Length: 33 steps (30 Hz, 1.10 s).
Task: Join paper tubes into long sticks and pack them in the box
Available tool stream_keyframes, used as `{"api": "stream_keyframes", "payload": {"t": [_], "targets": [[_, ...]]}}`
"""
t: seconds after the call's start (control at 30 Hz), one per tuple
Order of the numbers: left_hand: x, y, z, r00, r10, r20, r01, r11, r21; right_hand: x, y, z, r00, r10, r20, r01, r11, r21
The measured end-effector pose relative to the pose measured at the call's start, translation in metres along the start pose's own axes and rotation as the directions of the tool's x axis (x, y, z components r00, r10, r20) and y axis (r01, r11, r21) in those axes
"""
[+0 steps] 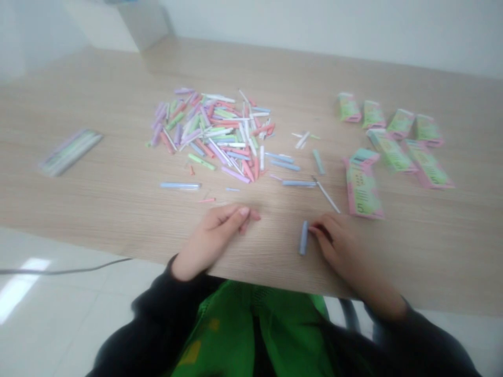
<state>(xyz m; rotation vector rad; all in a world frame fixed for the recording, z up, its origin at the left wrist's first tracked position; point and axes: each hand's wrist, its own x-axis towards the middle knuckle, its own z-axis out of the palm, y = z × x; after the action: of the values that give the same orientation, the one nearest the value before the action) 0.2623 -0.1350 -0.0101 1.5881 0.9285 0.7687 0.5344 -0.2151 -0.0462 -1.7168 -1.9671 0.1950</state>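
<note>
1. Head view, and here's the action: the left hand (210, 241) and the right hand (334, 246) are apart on the near edge of the wooden table (118, 209), with nothing between them but bare wood!
2. Over on the right, the fingertips (313, 228) are up against a pale blue paper tube (303, 237), which lies just beside the hand. Is that a firm pinch? Can't tell from here.
3. The left hand sits curled and palm-down on the wood, holding nothing that I can see.
4. Straight ahead, a loose heap of rolled paper sticks (208, 131) in pink, lilac, green and white, with strays like a white stick (327, 196) near the right hand.
5. Far right, pink-and-green printed paper packets (364, 191) lie in rough rows.
6. Far left, a bundle of paper strips (70, 152) lies alone.
7. Down below the table edge: black sleeves (157, 324), a green garment (251, 335), and a dark cable (58, 269) across the tiled floor (47, 324).
</note>
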Motion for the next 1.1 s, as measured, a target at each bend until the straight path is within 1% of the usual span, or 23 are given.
{"api": "stream_keyframes", "payload": {"t": [0.03,0.07,0.1,0.13,0.17,0.2,0.23,0.27,0.33,0.37,0.43,0.5,0.57,0.67,0.73,0.77,0.83,0.9,0.97,1.0,1.03,1.07,1.1], "targets": [[-0.004,0.001,0.008,0.995,0.097,0.028,-0.100,0.985,0.139,0.002,-0.002,0.002,1.000,-0.007,-0.007,0.007,1.000,-0.012],[-0.008,0.002,0.020,0.970,0.229,0.085,-0.243,0.937,0.250,0.003,-0.003,0.005,1.000,-0.009,-0.023,0.008,1.000,-0.024],[-0.011,0.001,0.033,0.917,0.348,0.197,-0.397,0.851,0.343,0.004,-0.004,0.008,0.999,-0.007,-0.045,0.005,0.999,-0.033],[-0.014,-0.002,0.048,0.840,0.436,0.324,-0.540,0.733,0.414,0.005,-0.003,0.010,0.998,-0.001,-0.061,-0.001,0.999,-0.038],[-0.015,-0.006,0.062,0.782,0.446,0.436,-0.619,0.636,0.460,0.005,-0.003,0.012,0.997,0.008,-0.070,-0.011,0.999,-0.038],[-0.016,-0.011,0.075,0.746,0.450,0.491,-0.664,0.566,0.489,0.005,-0.001,0.013,0.997,0.022,-0.079,-0.025,0.999,-0.036],[-0.016,-0.017,0.085,0.743,0.416,0.525,-0.666,0.536,0.518,0.005,0.000,0.013,0.995,0.040,-0.087,-0.043,0.998,-0.034],[-0.015,-0.022,0.093,0.752,0.386,0.534,-0.655,0.527,0.541,0.004,0.002,0.012,0.994,0.059,-0.095,-0.063,0.997,-0.033],[-0.011,-0.030,0.100,0.770,0.346,0.536,-0.632,0.526,0.569,0.002,0.005,0.009,0.989,0.090,-0.115,-0.094,0.995,-0.027],[-0.008,-0.033,0.100,0.772,0.339,0.537,-0.629,0.523,0.574,0.000,0.007,0.006,0.987,0.103,-0.120,-0.106,0.994,-0.016],[0.003,-0.034,0.097,0.772,0.329,0.544,-0.630,0.509,0.586,0.000,0.010,-0.001,0.987,0.130,-0.090,-0.128,0.992,0.019],[0.020,-0.032,0.092,0.790,0.302,0.534,-0.608,0.498,0.618,0.006,0.015,-0.011,0.988,0.147,-0.051,-0.144,0.988,0.048],[0.043,-0.029,0.087,0.817,0.264,0.512,-0.571,0.491,0.658,0.020,0.020,-0.021,0.990,0.139,-0.015,-0.138,0.988,0.072],[0.080,-0.027,0.078,0.819,0.248,0.518,-0.568,0.482,0.667,0.053,0.028,-0.032,0.996,0.086,0.038,-0.090,0.987,0.134],[0.096,-0.027,0.073,0.828,0.248,0.503,-0.553,0.509,0.659,0.078,0.030,-0.032,0.998,0.045,0.048,-0.053,0.983,0.177],[0.101,-0.026,0.070,0.837,0.250,0.487,-0.539,0.532,0.653,0.088,0.030,-0.030,0.999,0.037,0.030,-0.042,0.979,0.198],[0.102,-0.022,0.066,0.856,0.270,0.441,-0.509,0.592,0.625,0.101,0.028,-0.022,0.999,0.044,-0.031,-0.035,0.971,0.237],[0.094,-0.012,0.060,0.867,0.323,0.380,-0.494,0.661,0.565,0.103,0.026,-0.013,0.996,0.054,-0.070,-0.033,0.965,0.261],[0.080,0.002,0.050,0.877,0.377,0.299,-0.478,0.748,0.460,0.098,0.026,-0.008,0.996,0.069,-0.055,-0.051,0.959,0.280],[0.072,0.008,0.044,0.889,0.384,0.248,-0.454,0.804,0.384,0.094,0.026,-0.007,0.996,0.086,-0.037,-0.071,0.953,0.294],[0.063,0.014,0.036,0.912,0.367,0.184,-0.407,0.866,0.292,0.090,0.027,-0.006,0.994,0.109,-0.023,-0.096,0.944,0.315],[0.054,0.018,0.027,0.946,0.317,0.068,-0.324,0.923,0.206,0.087,0.026,-0.007,0.991,0.134,-0.018,-0.120,0.933,0.339],[0.046,0.020,0.018,0.965,0.254,-0.068,-0.244,0.962,0.125,0.084,0.025,-0.007,0.988,0.152,-0.018,-0.134,0.921,0.366]]}}
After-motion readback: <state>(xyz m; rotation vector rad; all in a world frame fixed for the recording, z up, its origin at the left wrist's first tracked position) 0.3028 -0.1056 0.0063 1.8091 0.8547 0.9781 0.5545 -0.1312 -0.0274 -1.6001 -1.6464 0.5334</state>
